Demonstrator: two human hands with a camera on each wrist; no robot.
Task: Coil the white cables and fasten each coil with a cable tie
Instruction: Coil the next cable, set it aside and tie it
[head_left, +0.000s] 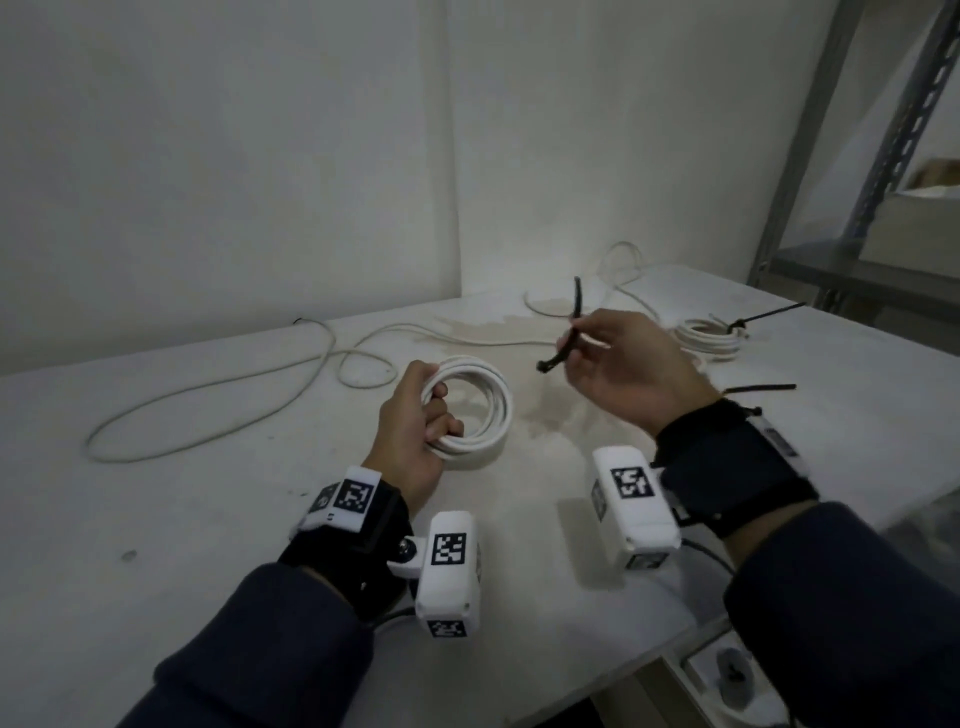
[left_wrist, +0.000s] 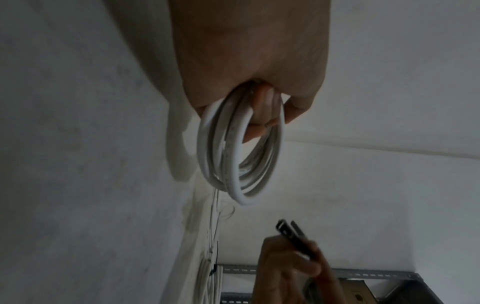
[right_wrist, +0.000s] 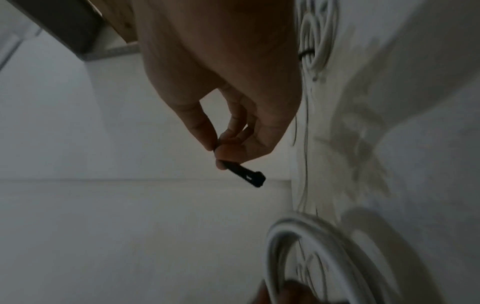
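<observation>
My left hand (head_left: 423, 415) grips a coil of white cable (head_left: 483, 405) just above the white table (head_left: 208, 493), fingers curled through the ring; the left wrist view shows the coil (left_wrist: 233, 164) hanging from those fingers. To its right my right hand (head_left: 613, 364) pinches a black cable tie (head_left: 563, 343) between thumb and fingertips, its head end (right_wrist: 249, 176) sticking out toward the coil. A second white coil (head_left: 709, 338), bound with a black tie, lies at the far right. A loose white cable (head_left: 218, 395) snakes across the left of the table.
Another black cable tie (head_left: 763, 388) lies on the table by my right wrist. More loose cable (head_left: 623, 275) curls near the back wall. A metal shelf rack (head_left: 857, 182) stands at the right, past the table's right edge.
</observation>
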